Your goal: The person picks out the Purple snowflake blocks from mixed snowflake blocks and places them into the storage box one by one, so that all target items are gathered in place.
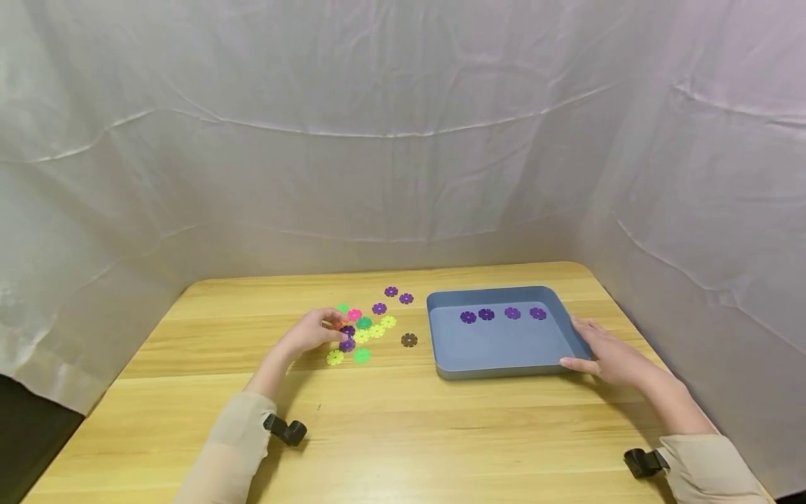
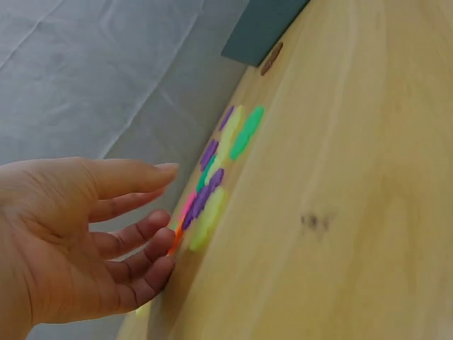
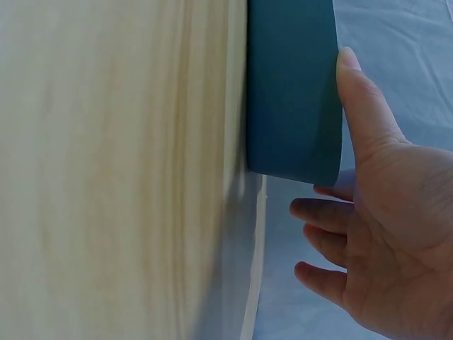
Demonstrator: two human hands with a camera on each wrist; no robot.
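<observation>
Purple, green, yellow and pink flower chips (image 1: 362, 329) lie in a small bunch on the wooden worktop (image 1: 403, 434), left of the blue tray (image 1: 497, 350). They look thin, light and stiff, and likely slippery, so pinching one by its edge seems best. The left hand (image 1: 310, 332) is at the bunch, fingers loosely bent, touching a chip. The right hand (image 1: 606, 353) rests spread against the tray's right side.
</observation>
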